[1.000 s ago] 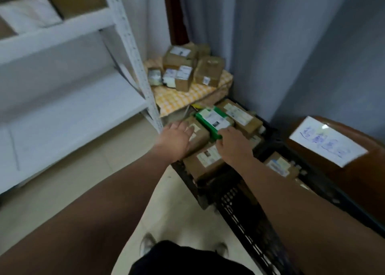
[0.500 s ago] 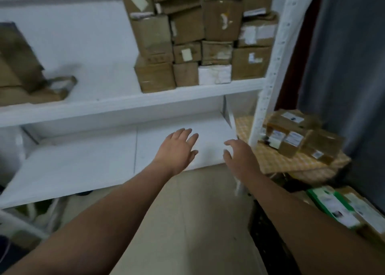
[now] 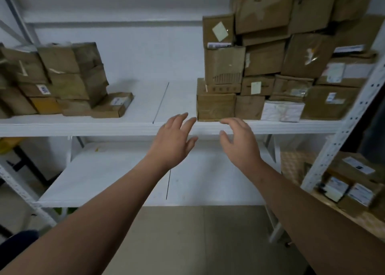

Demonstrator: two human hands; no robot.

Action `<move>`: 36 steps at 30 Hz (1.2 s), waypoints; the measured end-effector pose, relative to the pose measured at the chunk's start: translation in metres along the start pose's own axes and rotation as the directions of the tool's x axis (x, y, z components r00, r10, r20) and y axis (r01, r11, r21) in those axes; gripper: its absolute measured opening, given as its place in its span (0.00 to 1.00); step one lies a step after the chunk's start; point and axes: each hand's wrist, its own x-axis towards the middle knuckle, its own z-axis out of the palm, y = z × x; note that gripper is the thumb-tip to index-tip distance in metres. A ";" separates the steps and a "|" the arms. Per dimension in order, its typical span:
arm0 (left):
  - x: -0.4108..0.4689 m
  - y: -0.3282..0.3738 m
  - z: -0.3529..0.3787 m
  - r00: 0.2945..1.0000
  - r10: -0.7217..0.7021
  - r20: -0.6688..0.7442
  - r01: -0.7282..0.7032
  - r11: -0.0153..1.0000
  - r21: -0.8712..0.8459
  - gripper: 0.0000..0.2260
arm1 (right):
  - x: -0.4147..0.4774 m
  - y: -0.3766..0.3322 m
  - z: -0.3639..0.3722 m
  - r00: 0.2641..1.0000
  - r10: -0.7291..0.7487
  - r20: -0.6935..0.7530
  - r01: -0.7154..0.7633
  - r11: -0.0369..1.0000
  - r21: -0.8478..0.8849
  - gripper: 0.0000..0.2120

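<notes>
Both my arms reach forward toward a white metal shelf unit (image 3: 104, 126). My left hand (image 3: 174, 141) hovers with its fingers spread in front of the middle shelf's front edge and holds nothing. My right hand (image 3: 239, 141) is beside it, fingers loosely spread and empty, just below a brown cardboard box (image 3: 215, 107) at the bottom left corner of a tall stack of parcels (image 3: 287, 66). Neither hand touches a box.
A second pile of brown boxes (image 3: 58, 81) lies on the same shelf at the left. The lower shelf (image 3: 116, 176) is bare white. More labelled parcels (image 3: 352, 183) sit on a checked cloth at the right, past the upright post (image 3: 341, 133). Beige floor lies below.
The view has swung from the black crate of parcels on the floor up and left to the shelves. Both hands left the crate's boxes and rose empty toward the middle shelf.
</notes>
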 end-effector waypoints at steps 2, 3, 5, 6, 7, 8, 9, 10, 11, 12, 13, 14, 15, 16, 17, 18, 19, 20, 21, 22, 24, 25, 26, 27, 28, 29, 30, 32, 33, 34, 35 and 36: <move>0.028 -0.014 -0.007 0.997 -0.045 -0.059 0.041 0.997 -0.063 0.24 | 0.027 -0.002 -0.004 0.999 -0.024 -0.036 0.025 1.000 0.013 0.14; 0.045 -0.022 -0.012 0.993 -0.085 -0.085 0.076 0.992 -0.105 0.24 | 0.041 -0.002 -0.008 0.998 -0.033 -0.054 0.034 0.999 0.024 0.14; 0.080 -0.036 -0.021 0.980 -0.142 -0.141 0.116 0.977 -0.179 0.25 | 0.070 -0.001 -0.016 0.995 -0.050 -0.090 0.053 0.998 0.033 0.14; 0.097 -0.039 -0.024 0.974 -0.162 -0.162 0.125 0.968 -0.217 0.25 | 0.084 -0.001 -0.020 0.993 -0.057 -0.107 0.061 0.998 0.031 0.14; 0.115 -0.040 -0.027 0.968 -0.183 -0.173 0.134 0.956 -0.262 0.26 | 0.098 0.000 -0.025 0.991 -0.061 -0.118 0.065 0.997 0.032 0.15; 0.132 -0.039 -0.029 0.962 -0.205 -0.179 0.142 0.939 -0.313 0.27 | 0.111 0.000 -0.029 0.990 -0.066 -0.126 0.071 0.997 0.037 0.15; 0.148 -0.035 -0.031 0.958 -0.224 -0.181 0.146 0.920 -0.365 0.28 | 0.124 -0.001 -0.033 0.988 -0.072 -0.135 0.079 0.996 0.047 0.15; 0.165 -0.032 -0.033 0.953 -0.239 -0.185 0.145 0.899 -0.412 0.29 | 0.136 -0.001 -0.036 0.986 -0.079 -0.146 0.089 0.994 0.064 0.15; 0.181 -0.029 -0.035 0.950 -0.247 -0.190 0.139 0.881 -0.453 0.31 | 0.147 -0.002 -0.039 0.983 -0.090 -0.160 0.104 0.991 0.080 0.16; 0.196 -0.026 -0.037 0.949 -0.246 -0.196 0.125 0.866 -0.485 0.33 | 0.158 -0.002 -0.040 0.979 -0.108 -0.175 0.124 0.988 0.089 0.16; 0.211 -0.025 -0.039 0.950 -0.239 -0.203 0.106 0.853 -0.511 0.35 | 0.168 -0.002 -0.042 0.973 -0.130 -0.189 0.149 0.985 0.087 0.15; 0.224 -0.024 -0.042 0.951 -0.231 -0.206 0.090 0.842 -0.533 0.36 | 0.177 -0.001 -0.043 0.967 -0.154 -0.205 0.173 0.982 0.076 0.15; 0.236 -0.023 -0.044 0.952 -0.226 -0.206 0.078 0.831 -0.552 0.37 | 0.186 0.000 -0.044 0.956 -0.179 -0.234 0.194 0.980 0.043 0.16; 0.247 -0.024 -0.047 0.953 -0.221 -0.206 0.069 0.822 -0.565 0.37 | 0.194 0.001 -0.046 0.934 -0.210 -0.290 0.210 0.977 -0.030 0.16; 0.256 -0.024 -0.049 0.955 -0.215 -0.205 0.062 0.820 -0.569 0.37 | 0.203 0.002 -0.048 0.898 -0.244 -0.365 0.208 0.969 -0.135 0.18; 0.263 -0.026 -0.050 0.957 -0.202 -0.207 0.055 0.829 -0.557 0.37 | 0.211 0.002 -0.051 0.857 -0.270 -0.438 0.175 0.954 -0.245 0.22; 0.270 -0.027 -0.051 0.959 -0.183 -0.218 0.041 0.846 -0.532 0.36 | 0.220 0.000 -0.055 0.833 -0.268 -0.483 0.112 0.938 -0.328 0.27; 0.276 -0.028 -0.052 0.958 -0.157 -0.238 0.017 0.864 -0.503 0.34 | 0.230 -0.003 -0.062 0.837 -0.238 -0.492 0.038 0.923 -0.382 0.34; 0.283 -0.029 -0.053 0.956 -0.126 -0.264 -0.016 0.879 -0.476 0.31 | 0.241 -0.008 -0.071 0.856 -0.193 -0.480 -0.031 0.907 -0.420 0.40; 0.289 -0.028 -0.054 0.954 -0.091 -0.286 -0.050 0.891 -0.452 0.28 | 0.252 -0.012 -0.080 0.874 -0.146 -0.463 -0.094 0.885 -0.456 0.44; 0.302 -0.027 -0.058 0.952 -0.034 -0.306 -0.104 0.900 -0.424 0.24 | 0.274 -0.020 -0.098 0.891 -0.075 -0.447 -0.190 0.834 -0.518 0.48; 0.307 -0.026 -0.059 0.952 -0.015 -0.306 -0.123 0.896 -0.426 0.21 | 0.283 -0.024 -0.104 0.897 -0.040 -0.441 -0.225 0.817 -0.531 0.50; 0.312 -0.026 -0.059 0.952 -0.002 -0.305 -0.138 0.889 -0.437 0.19 | 0.290 -0.026 -0.108 0.903 -0.001 -0.429 -0.254 0.804 -0.537 0.51; 0.316 -0.027 -0.059 0.953 0.006 -0.304 -0.148 0.883 -0.445 0.17 | 0.296 -0.028 -0.109 0.911 0.038 -0.411 -0.277 0.794 -0.541 0.52; 0.318 -0.029 -0.058 0.953 0.014 -0.303 -0.155 0.881 -0.447 0.16 | 0.300 -0.029 -0.108 0.918 0.074 -0.390 -0.294 0.786 -0.544 0.52; 0.320 -0.031 -0.057 0.953 0.020 -0.303 -0.160 0.880 -0.446 0.15 | 0.302 -0.028 -0.105 0.922 0.101 -0.373 -0.307 0.780 -0.546 0.53; 0.322 -0.032 -0.057 0.952 0.027 -0.305 -0.167 0.880 -0.445 0.15 | 0.303 -0.027 -0.102 0.922 0.115 -0.370 -0.314 0.781 -0.540 0.53; 0.323 -0.033 -0.056 0.948 0.041 -0.315 -0.183 0.882 -0.434 0.14 | 0.304 -0.025 -0.097 0.905 0.081 -0.417 -0.307 0.803 -0.510 0.50; 0.324 -0.034 -0.056 0.947 0.046 -0.317 -0.186 0.884 -0.429 0.14 | 0.304 -0.025 -0.095 0.890 0.047 -0.454 -0.296 0.816 -0.496 0.48; 0.325 -0.034 -0.055 0.948 0.048 -0.316 -0.187 0.885 -0.427 0.14 | 0.304 -0.024 -0.094 0.874 0.014 -0.485 -0.283 0.827 -0.486 0.45; 0.326 -0.035 -0.054 0.948 0.050 -0.315 -0.191 0.881 -0.433 0.14 | 0.304 -0.024 -0.093 0.858 -0.020 -0.513 -0.268 0.835 -0.481 0.44; 0.327 -0.036 -0.053 0.947 0.053 -0.318 -0.199 0.872 -0.447 0.14 | 0.305 -0.025 -0.093 0.840 -0.056 -0.540 -0.251 0.842 -0.477 0.42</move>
